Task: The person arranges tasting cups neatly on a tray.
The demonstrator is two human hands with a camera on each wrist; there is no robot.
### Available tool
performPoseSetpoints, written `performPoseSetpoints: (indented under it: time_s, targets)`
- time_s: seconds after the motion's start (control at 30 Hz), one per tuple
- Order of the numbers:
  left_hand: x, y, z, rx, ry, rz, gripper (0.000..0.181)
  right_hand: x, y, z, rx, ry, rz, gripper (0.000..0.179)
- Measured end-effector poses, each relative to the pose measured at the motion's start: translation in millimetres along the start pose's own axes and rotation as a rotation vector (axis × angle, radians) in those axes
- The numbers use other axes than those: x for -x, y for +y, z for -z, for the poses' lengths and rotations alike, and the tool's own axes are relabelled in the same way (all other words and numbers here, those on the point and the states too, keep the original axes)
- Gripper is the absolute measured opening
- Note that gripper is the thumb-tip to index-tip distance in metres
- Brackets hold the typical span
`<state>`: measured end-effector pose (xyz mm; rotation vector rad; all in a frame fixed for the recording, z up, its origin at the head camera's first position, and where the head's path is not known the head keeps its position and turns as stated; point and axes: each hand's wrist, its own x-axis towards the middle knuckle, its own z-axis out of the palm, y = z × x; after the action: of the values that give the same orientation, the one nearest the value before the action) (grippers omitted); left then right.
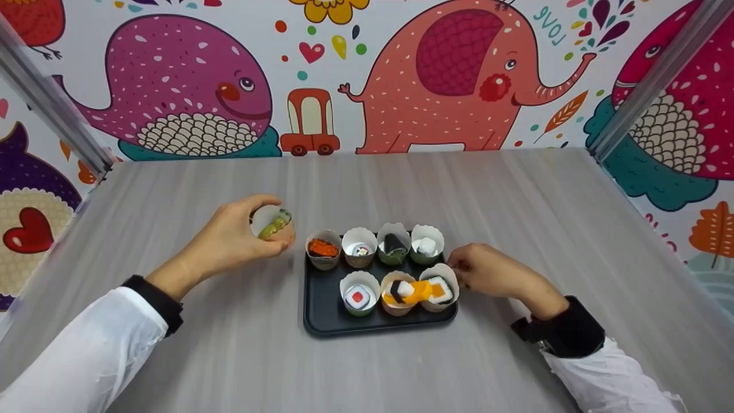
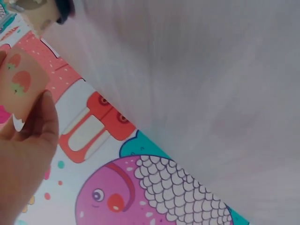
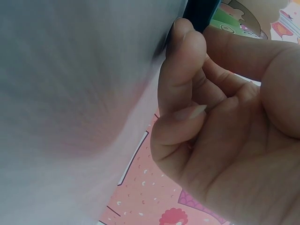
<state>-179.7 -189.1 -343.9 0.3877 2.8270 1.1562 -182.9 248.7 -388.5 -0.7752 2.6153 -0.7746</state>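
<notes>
My left hand (image 1: 229,236) holds a paper baking cup (image 1: 283,234) above the table, left of the tray, thumb and fingers around its sides. A yellow-green piece (image 1: 274,225) lies inside. The left wrist view shows strawberries printed on this peach cup (image 2: 24,84). With its fingers curled, my right hand (image 1: 494,272) pinches the right edge of the black tray (image 1: 322,312); the right wrist view shows thumb and fingers (image 3: 183,61) at the dark rim (image 3: 199,14). Several cups with toy sushi stand on the tray in two rows, including an orange-topped piece (image 1: 323,248) at back left.
The grey table (image 1: 229,355) surrounds the tray. Printed wall panels (image 1: 321,57) with cartoon animals stand behind and at both sides, with metal posts (image 1: 648,86) in the corners. An orange-and-white piece (image 1: 421,290) spans two front cups.
</notes>
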Motion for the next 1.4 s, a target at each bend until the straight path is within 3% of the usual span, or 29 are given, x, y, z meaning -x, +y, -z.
performPoseSetpoints:
  time_s: [0.47, 0.73, 1.1, 1.4]
  targets:
    - [29.0, 20.5, -26.8, 0.054, -0.051, -0.097, 0.068, 0.7, -2.0, 0.5, 0.014, -0.001, -0.001, 0.018]
    - [33.7, 25.0, -44.8, 0.035, -0.083, -0.149, 0.068, 1.2, -2.6, 0.8, 0.008, -0.007, -0.012, 0.018]
    - [35.6, 25.7, -59.5, 0.045, -0.109, -0.250, 0.061, 0.5, -0.3, -0.8, 0.019, -0.002, -0.006, 0.017]
    - [35.2, 23.4, -67.2, 0.037, -0.151, -0.256, 0.062, -0.2, -1.2, 0.0, 0.001, -0.020, -0.027, 0.017]
